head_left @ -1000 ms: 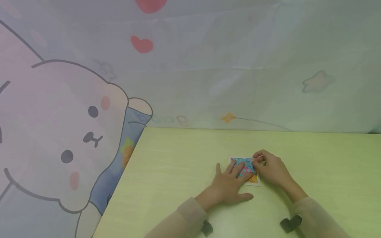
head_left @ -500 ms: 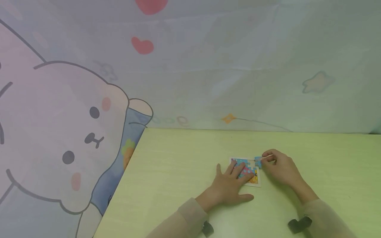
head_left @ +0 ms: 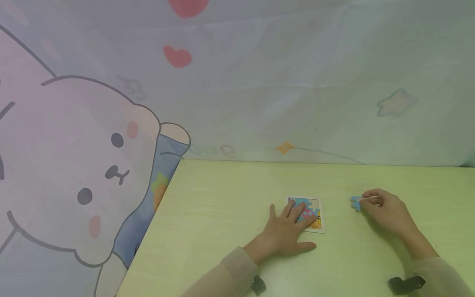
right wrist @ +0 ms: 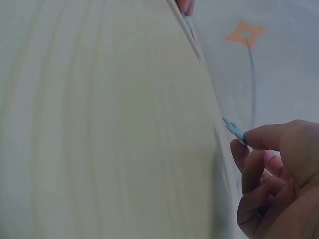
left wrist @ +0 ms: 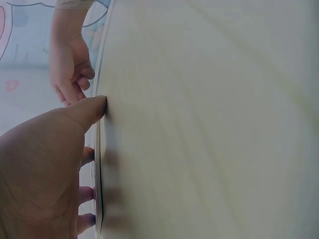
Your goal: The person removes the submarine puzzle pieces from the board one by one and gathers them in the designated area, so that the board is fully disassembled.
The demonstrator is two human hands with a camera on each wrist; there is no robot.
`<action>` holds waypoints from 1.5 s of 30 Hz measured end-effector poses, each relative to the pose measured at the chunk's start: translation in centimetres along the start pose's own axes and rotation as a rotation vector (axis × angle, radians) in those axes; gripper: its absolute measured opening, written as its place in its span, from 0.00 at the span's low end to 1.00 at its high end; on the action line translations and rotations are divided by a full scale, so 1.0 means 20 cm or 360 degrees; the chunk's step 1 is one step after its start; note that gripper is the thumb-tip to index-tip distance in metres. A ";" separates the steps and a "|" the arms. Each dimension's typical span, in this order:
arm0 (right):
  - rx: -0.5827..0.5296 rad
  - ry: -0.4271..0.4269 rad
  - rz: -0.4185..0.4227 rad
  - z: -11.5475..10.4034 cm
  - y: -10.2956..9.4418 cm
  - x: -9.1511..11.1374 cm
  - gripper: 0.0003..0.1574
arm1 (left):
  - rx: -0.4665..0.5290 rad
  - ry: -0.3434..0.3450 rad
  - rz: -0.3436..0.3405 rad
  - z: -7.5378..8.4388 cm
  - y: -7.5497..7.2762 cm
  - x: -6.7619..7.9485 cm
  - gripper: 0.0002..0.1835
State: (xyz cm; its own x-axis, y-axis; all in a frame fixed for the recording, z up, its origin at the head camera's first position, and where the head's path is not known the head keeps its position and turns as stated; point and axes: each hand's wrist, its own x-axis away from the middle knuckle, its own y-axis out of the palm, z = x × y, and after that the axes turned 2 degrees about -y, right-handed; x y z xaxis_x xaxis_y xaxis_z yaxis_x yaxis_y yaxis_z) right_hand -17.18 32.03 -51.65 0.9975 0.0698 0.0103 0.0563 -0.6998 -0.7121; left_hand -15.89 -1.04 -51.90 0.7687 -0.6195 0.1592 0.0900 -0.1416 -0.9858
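Note:
A small framed jigsaw puzzle (head_left: 314, 224) with a colourful picture lies on the table. My left hand (head_left: 285, 233) rests on it with fingers spread, covering its left and lower parts. At the puzzle's upper right corner a bare, pale patch of the backing shows. Off to the right, my right hand (head_left: 387, 210) pinches a light blue jigsaw piece (head_left: 356, 203) between thumb and fingers. In the right wrist view the same jigsaw piece (right wrist: 234, 130) sticks out from the fingertips, a little above the table surface. The left wrist view shows the left hand (left wrist: 45, 169) with its thumb near the tabletop.
The pale yellow-green table (head_left: 222, 198) reaches back to a hanging printed cloth (head_left: 259, 103). A cartoon animal (head_left: 92, 165) is printed on the cloth beyond the table's left edge. Dark wrist straps (head_left: 406, 284) sit on both sleeves.
My right hand has lifted the blue jigsaw piece out of the puzzle's upper right corner and carried it to the right. The left hand has stayed in place on the puzzle.

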 end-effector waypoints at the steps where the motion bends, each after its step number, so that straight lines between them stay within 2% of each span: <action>1: 0.0004 0.0004 -0.0004 0.02 -0.01 0.01 0.30 | -0.0001 0.0000 -0.0001 0.00 0.00 0.00 0.42; 8: 0.0042 0.0012 0.0025 0.08 -0.05 0.02 0.29 | -0.0007 -0.0004 0.0005 0.00 0.00 0.00 0.42; 21: 0.0091 0.0046 0.0026 0.06 -0.06 0.04 0.28 | 0.0013 0.0013 0.0016 0.01 0.00 0.00 0.42; 32: 0.0103 0.0079 0.0031 0.06 -0.06 0.04 0.32 | 0.0045 0.0012 0.0016 0.00 0.01 0.00 0.41; 36: 0.0075 0.0046 0.0014 0.03 -0.03 0.05 0.31 | 0.0057 0.0024 0.0019 0.00 0.02 0.01 0.41; 45: 0.0038 -0.0128 -0.0058 -0.12 0.06 0.04 0.25 | 0.0005 0.0079 0.0010 0.01 0.00 0.05 0.43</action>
State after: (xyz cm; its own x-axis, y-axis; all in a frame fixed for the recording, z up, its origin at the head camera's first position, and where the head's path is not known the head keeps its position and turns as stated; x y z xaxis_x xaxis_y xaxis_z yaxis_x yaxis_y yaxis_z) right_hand -16.13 29.60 -50.84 0.9881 0.1525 -0.0190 0.0907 -0.6786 -0.7289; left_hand -14.93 -1.58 -51.76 0.7370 -0.6578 0.1553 0.0874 -0.1352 -0.9870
